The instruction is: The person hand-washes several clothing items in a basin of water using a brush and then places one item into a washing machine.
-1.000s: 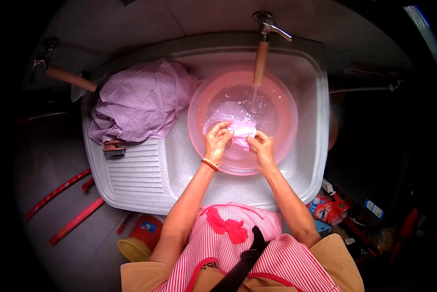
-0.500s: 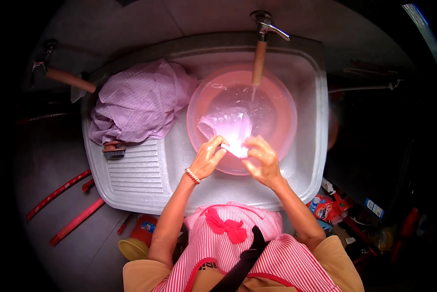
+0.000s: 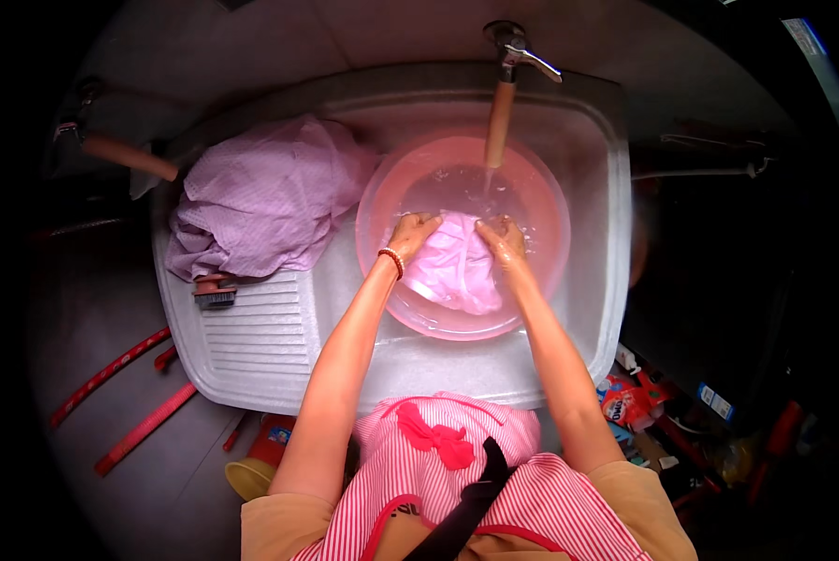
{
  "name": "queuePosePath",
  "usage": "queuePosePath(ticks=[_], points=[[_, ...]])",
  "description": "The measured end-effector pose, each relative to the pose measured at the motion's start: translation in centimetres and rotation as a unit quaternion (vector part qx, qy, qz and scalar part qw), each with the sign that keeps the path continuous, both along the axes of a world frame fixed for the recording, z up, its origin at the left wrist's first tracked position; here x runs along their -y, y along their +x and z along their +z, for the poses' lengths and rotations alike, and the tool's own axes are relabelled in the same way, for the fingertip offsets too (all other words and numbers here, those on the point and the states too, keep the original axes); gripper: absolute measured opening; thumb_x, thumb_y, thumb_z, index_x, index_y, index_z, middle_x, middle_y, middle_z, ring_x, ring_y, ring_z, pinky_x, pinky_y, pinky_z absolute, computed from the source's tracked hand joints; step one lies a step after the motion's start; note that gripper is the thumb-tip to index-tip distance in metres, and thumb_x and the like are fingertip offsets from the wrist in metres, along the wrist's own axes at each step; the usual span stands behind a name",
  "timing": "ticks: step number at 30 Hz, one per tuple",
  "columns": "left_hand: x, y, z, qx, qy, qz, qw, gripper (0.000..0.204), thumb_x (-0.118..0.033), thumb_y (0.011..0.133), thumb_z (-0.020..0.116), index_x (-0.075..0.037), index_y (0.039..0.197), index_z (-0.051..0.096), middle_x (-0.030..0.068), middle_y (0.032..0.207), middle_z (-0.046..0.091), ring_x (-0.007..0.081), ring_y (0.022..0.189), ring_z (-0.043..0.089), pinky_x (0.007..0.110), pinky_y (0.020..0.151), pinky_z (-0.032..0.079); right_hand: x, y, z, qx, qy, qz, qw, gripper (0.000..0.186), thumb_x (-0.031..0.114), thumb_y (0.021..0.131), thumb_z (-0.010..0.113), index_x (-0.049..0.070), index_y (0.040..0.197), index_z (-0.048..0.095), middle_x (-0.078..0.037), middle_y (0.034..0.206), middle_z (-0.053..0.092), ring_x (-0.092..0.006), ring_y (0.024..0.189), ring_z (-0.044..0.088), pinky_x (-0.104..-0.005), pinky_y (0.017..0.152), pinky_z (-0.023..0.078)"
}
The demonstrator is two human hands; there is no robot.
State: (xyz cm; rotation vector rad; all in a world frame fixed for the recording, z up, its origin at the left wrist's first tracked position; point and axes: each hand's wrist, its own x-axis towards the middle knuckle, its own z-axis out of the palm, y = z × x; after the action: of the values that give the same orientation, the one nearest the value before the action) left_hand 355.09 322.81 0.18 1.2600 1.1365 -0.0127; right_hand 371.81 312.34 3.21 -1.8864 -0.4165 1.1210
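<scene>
A pink cloth garment point(image 3: 459, 266) lies spread in the water of a pink round basin point(image 3: 373, 285). At its far left edge my left hand point(image 3: 413, 236), with a beaded bracelet at the wrist, is closed on the fabric. My right hand point(image 3: 502, 239) grips the far right edge, thumb on top. Both hands are partly wet, and some fingertips are hidden by cloth and water. Water runs from the tap's hose point(image 3: 499, 126) into the basin just beyond the hands.
The basin stands in a grey laundry sink point(image 3: 616, 280) with a ribbed washboard point(image 3: 256, 327) at left. A lilac cloth heap point(image 3: 265, 196) and a scrubbing brush point(image 3: 216, 292) rest there. A second tap point(image 3: 83, 122) is at far left. Red packages point(image 3: 625, 400) sit low right.
Both hands have moved away from me toward the basin's middle. The garment, earlier bunched and lifted near the front rim, now lies spread in the water between them.
</scene>
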Motion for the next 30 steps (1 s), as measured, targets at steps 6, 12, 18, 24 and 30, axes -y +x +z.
queuePosePath(ticks=[6,12,18,24,30], points=[[2.3,0.4,-1.4,0.031,0.027,0.070,0.997,0.019,-0.016,0.081,0.059,0.003,0.084,0.063,0.0019,0.073,0.060,0.0092,0.069,0.050,0.024,0.063,0.042,1.2,-0.7,-4.2,-0.353,-0.016,-0.043,0.934,0.031,0.010,0.076,0.061,-0.002,0.104,0.054,-0.010,0.090,0.060,-0.0164,0.081,0.057,-0.0300,0.072,0.048],[2.6,-0.2,-1.1,0.093,-0.145,0.222,0.960,0.020,-0.017,0.082,0.060,0.001,0.091,0.060,0.0034,0.083,0.060,0.0107,0.074,0.054,0.025,0.069,0.045,0.6,-2.6,-3.3,-0.347,0.015,-0.153,0.925,0.022,0.008,0.081,0.052,0.003,0.102,0.055,-0.007,0.090,0.060,-0.0177,0.079,0.059,-0.0318,0.070,0.050],[6.3,-1.7,-6.3,0.311,-0.196,0.194,0.910,0.018,-0.019,0.088,0.047,-0.004,0.090,0.057,0.0021,0.082,0.056,0.0109,0.073,0.053,0.026,0.068,0.046,-1.8,-6.6,0.5,0.220,0.210,0.043,0.952,0.013,0.019,0.081,0.057,0.007,0.084,0.059,-0.010,0.076,0.062,-0.0247,0.066,0.060,-0.0373,0.060,0.048],[8.4,2.9,-0.3,0.209,-0.408,0.405,0.791,0.017,-0.017,0.087,0.044,-0.004,0.090,0.056,0.0058,0.083,0.059,0.0168,0.073,0.059,0.032,0.064,0.050,-2.0,-6.3,1.8,0.352,0.061,0.152,0.921,0.033,0.030,0.080,0.055,0.006,0.059,0.061,-0.017,0.054,0.055,-0.0391,0.053,0.055,-0.0466,0.050,0.044],[8.2,2.1,0.4,0.173,-0.367,0.418,0.813,0.017,-0.016,0.087,0.045,-0.003,0.088,0.056,0.0055,0.080,0.059,0.0173,0.069,0.059,0.033,0.060,0.050,-1.6,-6.7,1.5,0.342,0.108,0.274,0.892,0.029,0.028,0.081,0.055,0.006,0.064,0.062,-0.018,0.058,0.057,-0.0376,0.055,0.057,-0.0458,0.049,0.044]])
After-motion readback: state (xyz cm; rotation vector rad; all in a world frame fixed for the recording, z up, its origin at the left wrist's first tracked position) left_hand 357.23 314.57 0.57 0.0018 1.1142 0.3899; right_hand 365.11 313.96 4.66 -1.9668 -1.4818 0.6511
